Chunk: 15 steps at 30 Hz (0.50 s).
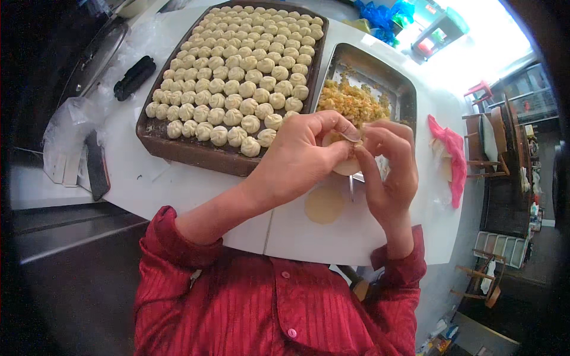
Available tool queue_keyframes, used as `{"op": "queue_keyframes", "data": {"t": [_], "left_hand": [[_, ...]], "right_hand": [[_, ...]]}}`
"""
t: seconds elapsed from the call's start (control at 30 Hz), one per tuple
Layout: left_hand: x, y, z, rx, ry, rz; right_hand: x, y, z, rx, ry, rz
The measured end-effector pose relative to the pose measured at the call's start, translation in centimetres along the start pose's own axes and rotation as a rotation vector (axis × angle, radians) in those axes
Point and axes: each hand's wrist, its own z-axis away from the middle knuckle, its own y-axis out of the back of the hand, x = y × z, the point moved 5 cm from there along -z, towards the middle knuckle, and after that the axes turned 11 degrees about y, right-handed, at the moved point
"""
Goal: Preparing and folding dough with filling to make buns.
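Both hands meet over the near end of the filling tray. Between my left hand [314, 142] and my right hand [386, 166] is a round dough wrapper [346, 164], its upper edge pinched in the fingertips of both. Fingers cover much of it, so how far it is folded cannot be seen. Another flat dough wrapper [324, 205] lies on the white table just below the hands. Chopped yellow-orange filling [354, 98] is heaped in a metal tray [405, 89] beyond them. A thin metal handle [351, 188] shows beneath the right hand.
Rows of pleated buns [234, 71] cover a large dark tray [196, 159] at the left. Past it lie a black object [134, 78] and clear plastic bags [65, 127]. A pink cloth or bag [449, 154] rests on the table's right edge. Wooden chairs [490, 276] stand farther right.
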Motion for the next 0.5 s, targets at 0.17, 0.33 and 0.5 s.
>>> {"op": "queue_keyframes", "data": {"t": [0.17, 0.33, 0.5], "left_hand": [[0.13, -0.01, 0.05, 0.036, -0.047, 0.000], [0.22, 0.08, 0.16, 0.037, -0.023, 0.014], [0.27, -0.21, 0.50, 0.004, 0.014, 0.141]], "right_hand": [[0.99, 0.08, 0.71, 0.031, -0.087, -0.104], [0.57, 0.07, 0.57, 0.024, -0.039, -0.041], [0.52, 0.43, 0.58, 0.093, -0.003, -0.018]]}}
